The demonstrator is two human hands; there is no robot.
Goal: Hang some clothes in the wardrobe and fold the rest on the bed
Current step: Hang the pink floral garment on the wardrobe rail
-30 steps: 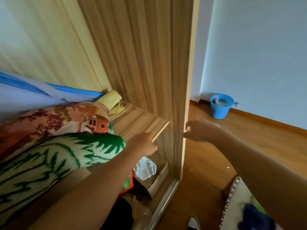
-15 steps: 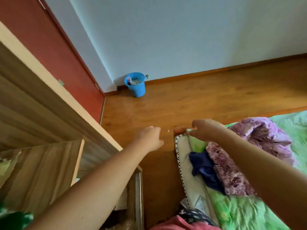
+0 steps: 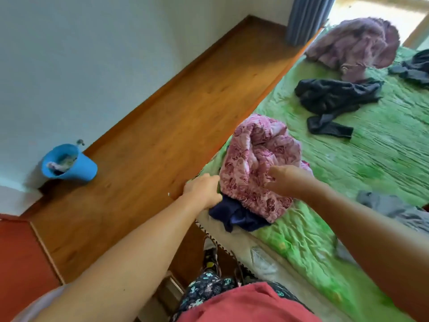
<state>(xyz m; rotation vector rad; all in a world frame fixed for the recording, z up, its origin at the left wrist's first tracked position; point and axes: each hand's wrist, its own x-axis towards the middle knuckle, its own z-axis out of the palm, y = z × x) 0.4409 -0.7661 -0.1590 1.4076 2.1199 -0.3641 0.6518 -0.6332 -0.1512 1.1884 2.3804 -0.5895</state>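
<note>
Pink floral garment (image 3: 257,168) sits bunched on a navy cloth (image 3: 234,216) at the near left edge of the bed (image 3: 383,147). Your left hand (image 3: 204,190) curls its fingers against the garment's left side, but I cannot tell whether they grip it. Your right hand (image 3: 285,180) is at its right side, fingers loosely spread, holding nothing.

On my feed a pale blue-white wall (image 3: 92,54) fills 10 to 12 o'clock and meets a warm brown wooden floor (image 3: 162,124) along a wooden skirting. A blue bucket (image 3: 69,163) stands on that floor at 9 o'clock, close against the wall. At 8 o'clock I see a red-brown panel (image 3: 14,252). A blue-grey curtain (image 3: 306,17) hangs at 1 o'clock, with glaring daylight just beside it. The bed (image 3: 383,147) — crumpled green cover — takes 2 to 5 o'clock.
</note>
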